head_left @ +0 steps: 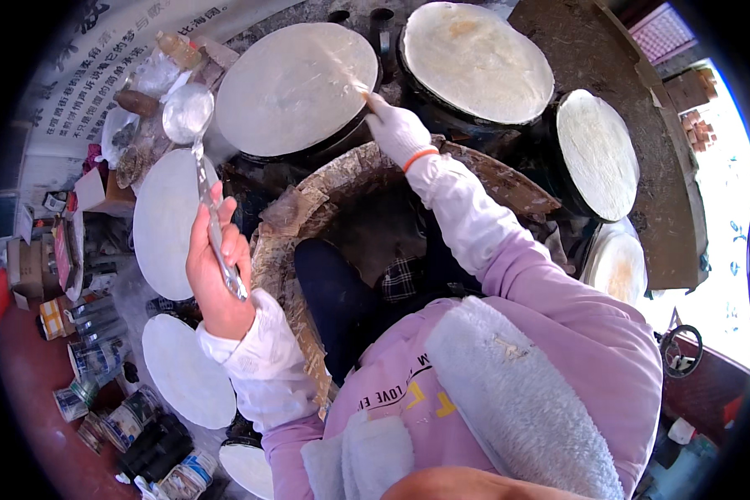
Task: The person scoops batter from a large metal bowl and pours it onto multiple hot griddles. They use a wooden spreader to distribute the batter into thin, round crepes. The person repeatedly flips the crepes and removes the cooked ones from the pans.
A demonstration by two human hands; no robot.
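My left hand (217, 267) is bare and grips the handle of a long metal ladle (188, 112), whose shiny bowl is raised above the griddles at the upper left. My right hand (396, 129), in a white glove with an orange cuff band, reaches forward and holds a thin spreading stick (350, 77) against the pale thin crepe on a round griddle (296, 87). Both arms wear lilac sleeves with white oversleeves.
More round griddles with thin crepes ring me: far middle (475, 58), right (598, 154), lower right (617, 265), left (165, 223) and lower left (187, 371). A crusted basin rim (325, 179) curves in front. Jars and tins (100, 367) crowd the left floor. A towel (517, 400) lies on my lap.
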